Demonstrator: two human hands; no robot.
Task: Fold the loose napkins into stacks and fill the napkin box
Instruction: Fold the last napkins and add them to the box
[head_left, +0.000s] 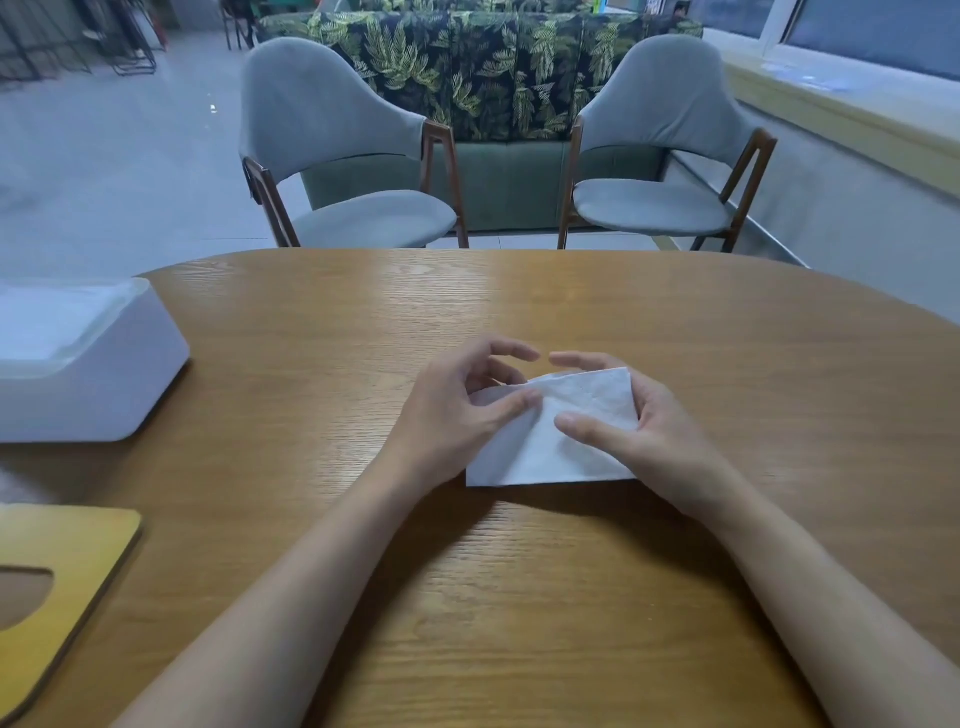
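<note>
A white napkin lies partly folded on the wooden table, its far edge lifted. My left hand pinches the napkin's left upper part between thumb and fingers. My right hand holds its right side, thumb pressed on top and fingers curled behind the raised edge. The white napkin box stands at the table's left edge, open at the top, with white napkins inside. Its wooden lid, with an oval slot, lies flat at the near left.
Two grey chairs stand beyond the far table edge, with a leaf-patterned sofa behind them. A window ledge runs along the right.
</note>
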